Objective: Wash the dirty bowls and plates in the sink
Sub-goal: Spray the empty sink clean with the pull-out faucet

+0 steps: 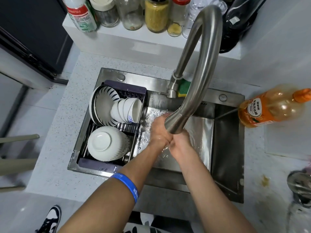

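Note:
My left hand (pixel 158 132) and my right hand (pixel 180 146) are pressed together under the steel tap spout (pixel 175 123), over the wet steel sink (pixel 225 148). Neither hand holds a dish. The spout hides the fingertips. In a dark drain rack (pixel 134 91) on the sink's left side stand blue-striped plates (pixel 102 106) on edge, a row of small white cups (pixel 126 110) on their sides, and white bowls (pixel 106 143) stacked upside down.
An orange dish-soap bottle (pixel 269 108) lies on the counter right of the sink. A green and yellow sponge (pixel 184 87) sits behind the tap base. Jars and bottles (pixel 156 14) line the back shelf. A metal object (pixel 301 187) stands at the right edge.

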Action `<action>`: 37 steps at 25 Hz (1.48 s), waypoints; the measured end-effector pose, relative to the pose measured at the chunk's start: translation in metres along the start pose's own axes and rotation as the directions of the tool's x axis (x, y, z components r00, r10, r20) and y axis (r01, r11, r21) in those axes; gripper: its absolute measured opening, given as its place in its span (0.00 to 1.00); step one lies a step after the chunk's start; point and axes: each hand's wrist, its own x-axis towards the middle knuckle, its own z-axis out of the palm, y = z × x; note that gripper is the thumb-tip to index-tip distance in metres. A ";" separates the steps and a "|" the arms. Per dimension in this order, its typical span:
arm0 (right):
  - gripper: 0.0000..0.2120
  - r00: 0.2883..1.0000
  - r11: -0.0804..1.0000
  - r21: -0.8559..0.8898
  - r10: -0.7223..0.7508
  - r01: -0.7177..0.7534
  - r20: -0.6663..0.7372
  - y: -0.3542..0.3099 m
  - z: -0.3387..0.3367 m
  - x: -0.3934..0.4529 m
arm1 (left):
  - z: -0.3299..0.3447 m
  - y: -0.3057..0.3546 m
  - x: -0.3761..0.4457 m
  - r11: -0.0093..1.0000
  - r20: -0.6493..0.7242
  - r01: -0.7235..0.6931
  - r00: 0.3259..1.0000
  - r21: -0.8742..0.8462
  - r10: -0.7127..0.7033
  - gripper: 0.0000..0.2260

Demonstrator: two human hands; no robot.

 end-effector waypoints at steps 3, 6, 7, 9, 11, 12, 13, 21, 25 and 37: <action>0.10 0.999 0.998 -0.045 0.049 -0.048 0.024 0.011 0.010 0.009 | 0.004 -0.012 0.002 0.935 -0.161 0.116 0.971 -0.336 -0.178 0.08; 0.07 0.988 0.931 0.334 0.120 -0.147 0.099 0.014 0.014 0.005 | -0.005 -0.022 0.011 0.665 -0.017 0.225 0.942 -0.712 -0.336 0.11; 0.14 0.985 0.875 0.456 0.124 -0.164 0.116 0.012 0.015 -0.002 | -0.008 -0.021 0.014 0.558 0.040 0.253 0.930 -0.790 -0.365 0.16; 0.21 0.989 0.856 0.496 0.119 -0.147 0.087 0.014 0.010 0.000 | -0.008 -0.021 0.013 0.470 0.076 0.291 0.903 -0.833 -0.423 0.20; 0.24 0.993 0.889 0.444 0.121 -0.114 0.013 0.017 0.007 0.004 | -0.004 -0.023 0.007 0.490 0.107 0.362 0.875 -0.793 -0.473 0.23; 0.24 0.992 0.898 0.426 0.129 -0.113 -0.008 0.018 0.008 0.007 | -0.004 -0.023 0.002 0.524 0.105 0.379 0.872 -0.763 -0.478 0.24; 0.23 0.992 0.910 0.399 0.123 -0.109 -0.010 0.018 0.009 0.006 | -0.005 -0.026 0.000 0.551 0.107 0.381 0.879 -0.742 -0.464 0.24; 0.15 0.997 0.881 -0.471 -0.066 0.047 -0.024 0.015 0.008 0.016 | -0.044 -0.065 0.006 0.821 -0.129 0.292 0.907 -0.491 -0.400 0.15; 0.14 0.997 0.841 -0.541 -0.047 0.004 -0.065 0.018 0.011 0.008 | -0.036 -0.064 0.001 0.824 -0.053 0.355 0.907 -0.441 -0.418 0.14; 0.07 0.999 0.992 0.127 -0.017 0.020 -0.030 -0.010 -0.029 -0.007 | 0.015 -0.001 0.009 0.880 0.149 0.339 0.940 -0.332 -0.305 0.10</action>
